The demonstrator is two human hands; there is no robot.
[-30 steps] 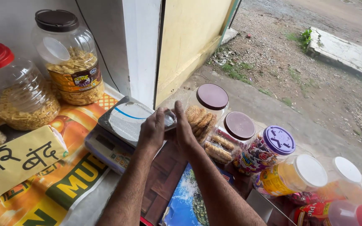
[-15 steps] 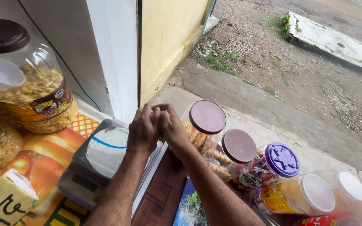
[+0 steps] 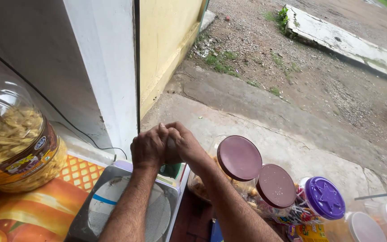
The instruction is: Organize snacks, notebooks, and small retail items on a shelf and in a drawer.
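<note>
My left hand [image 3: 149, 148] and my right hand [image 3: 183, 144] are pressed together above the far edge of a weighing scale [image 3: 126, 208], fingers closed around a small pale thing between them that I cannot make out. Both forearms reach up from the bottom of the view. The scale has a round white pan with a blue stripe on a grey base. Just right of my right hand stands a clear jar with a maroon lid [image 3: 239, 157], filled with snacks.
A big clear jar of yellow snacks [image 3: 14, 143] sits at left on an orange printed cloth [image 3: 45, 210]. Further jars run right: another maroon-lidded jar [image 3: 276, 186], a purple-lidded jar [image 3: 324, 197], white-lidded jars [image 3: 363, 226]. A white door frame [image 3: 108, 67] and yellow wall stand ahead; ground lies beyond.
My hands lifted off the scale pan and came together, closed on something small. The view shifted right and forward, so the left jars slid out of frame.
</note>
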